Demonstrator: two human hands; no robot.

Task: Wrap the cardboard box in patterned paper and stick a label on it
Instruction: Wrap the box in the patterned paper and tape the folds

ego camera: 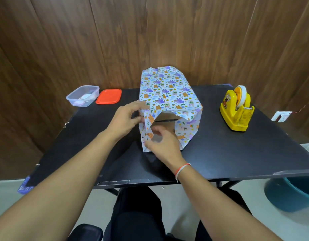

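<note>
Table [219, 153], black, holds the cardboard box [165, 117] in the middle, wrapped in patterned paper [169, 89] but open at the near end. Left hand [126, 119] pinches the left paper flap. Right hand [164, 145] seems to hold its lower edge. Yellow tape holder [236, 110] sits far right.

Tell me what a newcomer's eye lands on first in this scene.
First, the box in patterned paper at the middle of the black table, its near end still open so bare cardboard shows. The left hand pinches the left paper flap while the right hand works the flap's lower edge. Next, the bright yellow tape dispenser at the right, and the orange lid beside a clear container at the left.
</note>
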